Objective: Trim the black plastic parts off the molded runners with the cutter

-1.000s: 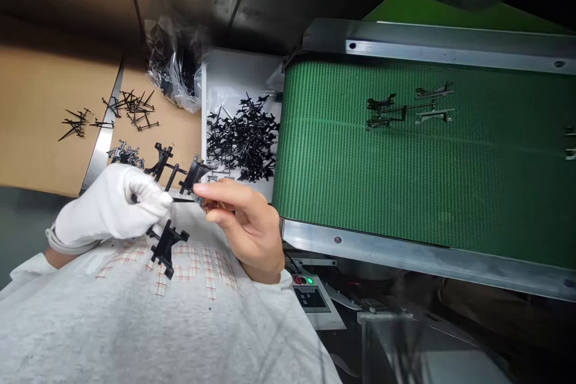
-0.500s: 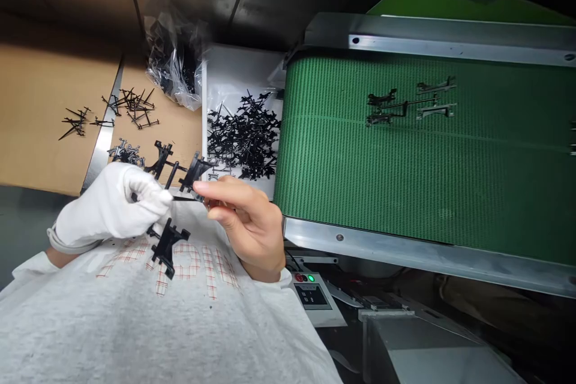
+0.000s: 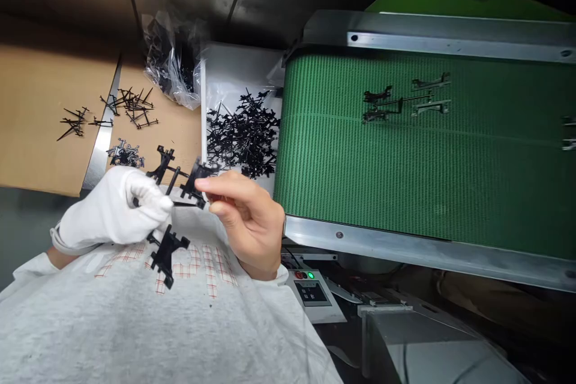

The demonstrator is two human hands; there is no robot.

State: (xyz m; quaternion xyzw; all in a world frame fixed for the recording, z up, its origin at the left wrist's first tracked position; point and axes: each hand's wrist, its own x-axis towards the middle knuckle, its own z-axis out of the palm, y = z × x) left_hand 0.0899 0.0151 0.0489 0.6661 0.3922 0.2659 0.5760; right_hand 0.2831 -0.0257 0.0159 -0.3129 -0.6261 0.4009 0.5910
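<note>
My left hand (image 3: pixel 117 207), in a white glove, pinches the stem of a black plastic sprue (image 3: pixel 173 182) in front of my chest. Bracket-shaped pieces branch off it: an upper bracket (image 3: pixel 162 163), a lower bracket (image 3: pixel 168 254) hanging over the shirt, and a right bracket (image 3: pixel 192 183). My bare right hand (image 3: pixel 252 216) closes thumb and forefinger at the right bracket. Its other fingers curl inward, and what lies behind them is hidden. The right bracket still appears beside the sprue's arms; whether it is joined there I cannot tell.
A white tray (image 3: pixel 229 55) holds a heap of black sprues (image 3: pixel 245 132). Left of it are a clear bag (image 3: pixel 173 66), bare sprues (image 3: pixel 135 107) and loose brackets (image 3: pixel 126 153) on cardboard. A green conveyor belt (image 3: pixel 360 180) carries a sprue with brackets (image 3: pixel 405 101). A control box (image 3: pixel 315 297) stands below.
Both hands and the held sprue sit slightly lower. The pieces on the belt have shifted a little left, and more of those at the right edge shows.
</note>
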